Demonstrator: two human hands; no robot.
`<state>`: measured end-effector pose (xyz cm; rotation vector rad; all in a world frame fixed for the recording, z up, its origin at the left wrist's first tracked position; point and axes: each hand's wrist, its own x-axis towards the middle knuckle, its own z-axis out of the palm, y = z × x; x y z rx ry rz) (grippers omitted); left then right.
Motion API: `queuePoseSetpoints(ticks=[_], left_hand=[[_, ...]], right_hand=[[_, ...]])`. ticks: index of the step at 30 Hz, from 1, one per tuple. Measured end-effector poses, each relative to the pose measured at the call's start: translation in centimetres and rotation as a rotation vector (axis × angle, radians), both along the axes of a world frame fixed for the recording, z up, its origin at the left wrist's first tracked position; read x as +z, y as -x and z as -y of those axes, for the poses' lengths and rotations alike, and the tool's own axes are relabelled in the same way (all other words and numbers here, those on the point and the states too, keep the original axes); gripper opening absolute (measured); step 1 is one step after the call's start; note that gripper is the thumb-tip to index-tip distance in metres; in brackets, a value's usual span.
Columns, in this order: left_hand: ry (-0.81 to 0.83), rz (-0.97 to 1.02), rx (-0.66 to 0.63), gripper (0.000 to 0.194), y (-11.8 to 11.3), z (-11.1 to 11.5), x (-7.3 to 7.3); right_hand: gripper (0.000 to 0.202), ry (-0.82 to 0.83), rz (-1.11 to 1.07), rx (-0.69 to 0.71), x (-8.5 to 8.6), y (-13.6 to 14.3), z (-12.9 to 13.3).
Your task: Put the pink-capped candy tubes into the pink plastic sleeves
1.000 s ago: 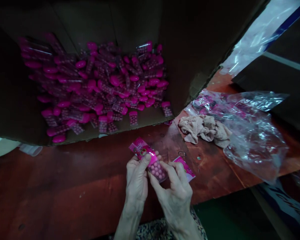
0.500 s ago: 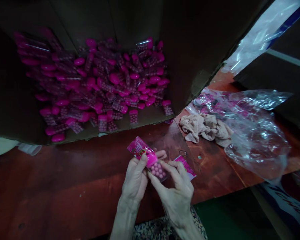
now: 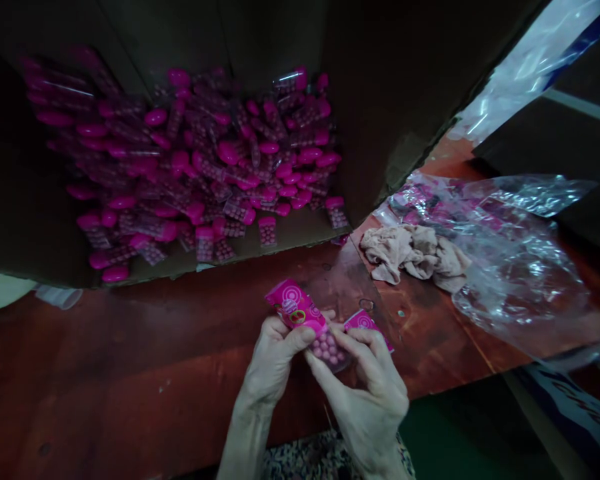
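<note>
A small clear candy container (image 3: 329, 348) full of pink balls is between my two hands, just above the table. A pink printed plastic sleeve (image 3: 294, 305) covers its cap end. My left hand (image 3: 274, 357) is closed, its thumb pressing the sleeve at the cap. My right hand (image 3: 367, 387) pinches the clear body with thumb and fingers. Another pink printed sleeve (image 3: 364, 321) is partly visible behind my right fingers. Beyond my hands, a big cardboard box (image 3: 370, 147) lies open toward me, with many pink-capped candy containers (image 3: 229, 153) heaped inside.
On the right of the reddish wooden table (image 3: 130, 360) lie a crumpled cloth (image 3: 413, 253) and a clear plastic bag (image 3: 520, 267) with pink pieces in it. A small clear cup (image 3: 60, 296) rests by the box's left corner. The table's front edge runs close to my body.
The printed sleeve has slid down over the pink cap, which was bare before. Both hands have shifted slightly right and nearer to me with the container.
</note>
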<state>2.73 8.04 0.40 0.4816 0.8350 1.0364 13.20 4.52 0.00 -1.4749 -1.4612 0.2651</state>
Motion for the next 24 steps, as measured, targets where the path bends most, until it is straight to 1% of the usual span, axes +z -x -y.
queuePoseSetpoints(ticks=[2,4,6,8,11,13,15,17,18,22,24], left_hand=[[0.054,-0.039,0.051,0.017,-0.6,0.4,0.1],[0.105,-0.095,0.121,0.012,-1.1,0.7,0.1],[0.136,-0.128,0.186,0.009,-1.4,0.8,0.1],[0.151,-0.095,0.210,0.011,-1.3,0.7,0.0],[0.154,-0.018,0.196,0.022,-0.6,0.4,0.1],[0.129,0.015,0.189,0.027,-0.2,0.3,0.2],[0.111,0.034,0.180,0.026,-0.1,0.4,0.3],[0.116,0.041,0.156,0.023,-0.3,0.6,0.4],[0.130,0.033,0.150,0.021,-0.5,0.7,0.4],[0.212,-0.006,0.182,0.012,-1.3,1.1,0.5],[0.222,0.005,0.175,0.011,-1.2,1.3,0.6]], right_hand=[[0.031,-0.060,0.081,-0.048,0.0,0.2,0.2],[0.032,-0.087,0.117,-0.074,-0.2,0.3,0.4],[0.030,-0.038,0.075,-0.059,-0.4,0.3,0.5],[0.030,0.091,-0.021,0.017,-0.7,0.1,0.5],[0.026,0.319,-0.256,0.163,-0.8,0.0,0.6],[0.022,0.408,-0.440,0.189,-0.9,0.1,0.6],[0.023,0.456,-0.581,0.180,-1.0,0.3,0.5],[0.023,0.454,-0.632,0.177,-1.0,0.5,0.4],[0.022,0.434,-0.615,0.175,-1.0,0.5,0.4],[0.021,0.274,-0.413,0.111,-0.6,0.3,0.4],[0.022,0.263,-0.398,0.105,-0.3,0.2,0.4]])
